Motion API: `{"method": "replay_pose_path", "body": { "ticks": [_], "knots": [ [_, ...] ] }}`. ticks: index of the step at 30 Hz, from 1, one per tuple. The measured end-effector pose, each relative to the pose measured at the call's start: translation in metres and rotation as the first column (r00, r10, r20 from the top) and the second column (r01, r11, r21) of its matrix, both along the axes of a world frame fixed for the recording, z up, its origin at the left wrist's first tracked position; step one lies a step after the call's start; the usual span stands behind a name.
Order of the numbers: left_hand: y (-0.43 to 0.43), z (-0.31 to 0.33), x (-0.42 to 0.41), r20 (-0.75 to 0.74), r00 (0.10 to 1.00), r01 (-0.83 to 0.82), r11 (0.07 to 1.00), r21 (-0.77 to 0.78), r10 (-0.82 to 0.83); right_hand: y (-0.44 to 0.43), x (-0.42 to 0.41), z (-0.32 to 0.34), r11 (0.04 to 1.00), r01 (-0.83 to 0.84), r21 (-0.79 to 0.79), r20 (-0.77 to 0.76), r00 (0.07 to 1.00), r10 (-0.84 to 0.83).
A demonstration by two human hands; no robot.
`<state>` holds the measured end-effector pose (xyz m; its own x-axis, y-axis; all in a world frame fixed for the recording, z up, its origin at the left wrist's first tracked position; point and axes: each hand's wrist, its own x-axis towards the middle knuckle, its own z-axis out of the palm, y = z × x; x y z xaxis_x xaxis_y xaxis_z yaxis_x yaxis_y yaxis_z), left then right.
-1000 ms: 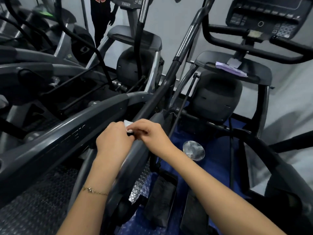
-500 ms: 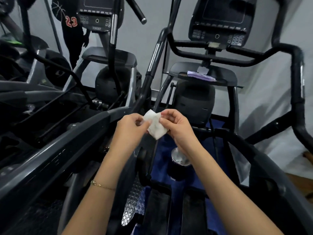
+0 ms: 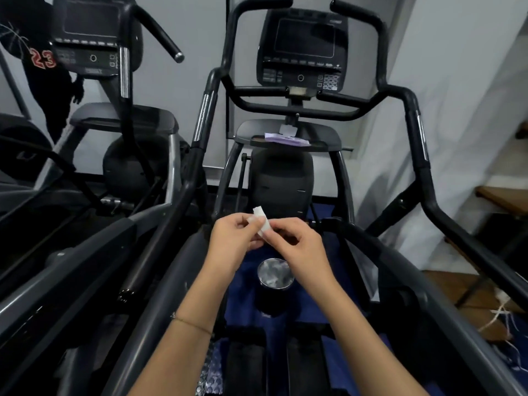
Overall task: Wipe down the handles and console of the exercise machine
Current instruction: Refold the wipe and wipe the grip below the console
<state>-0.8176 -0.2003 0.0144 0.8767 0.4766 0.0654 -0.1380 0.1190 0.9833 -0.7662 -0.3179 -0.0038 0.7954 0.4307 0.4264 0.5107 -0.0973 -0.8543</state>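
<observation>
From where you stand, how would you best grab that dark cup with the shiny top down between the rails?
Probably the round dark side wall of the cup, just under its shiny top, reaching straight down from above: it stands upright, no handle shows, and rails crowd both sides.

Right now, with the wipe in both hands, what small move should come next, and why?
Probably lift the wipe to the console ahead: the left hand and right hand pinch it in the air, touching nothing yet.
</observation>
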Motion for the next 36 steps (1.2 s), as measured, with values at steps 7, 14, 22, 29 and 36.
{"method": "replay_pose_path", "body": {
  "ticks": [7,14,22,29,36],
  "knots": [
    [-0.004,0.000,0.038,0.009,0.999,0.029,0.994,0.108,-0.030,0.000,0.035,0.000,0.996,0.036,0.083,-0.099,0.995,-0.028],
    [0.023,0.003,0.105,-0.013,0.999,0.048,0.989,0.139,-0.047,0.023,0.101,0.003,0.989,0.007,0.146,-0.138,0.990,0.013],
    [0.078,0.027,0.243,0.029,0.996,-0.084,0.990,0.114,0.081,0.074,0.249,0.020,0.997,-0.064,0.046,-0.139,0.988,0.070],
    [0.128,0.049,0.377,-0.034,0.989,-0.139,0.980,0.146,0.145,0.136,0.376,0.045,0.998,-0.037,-0.057,0.104,0.994,0.043],
    [0.196,0.115,0.454,-0.022,0.997,-0.073,0.980,0.183,0.078,0.206,0.480,0.102,0.975,0.161,-0.153,0.599,0.800,-0.038]
  ]
}}
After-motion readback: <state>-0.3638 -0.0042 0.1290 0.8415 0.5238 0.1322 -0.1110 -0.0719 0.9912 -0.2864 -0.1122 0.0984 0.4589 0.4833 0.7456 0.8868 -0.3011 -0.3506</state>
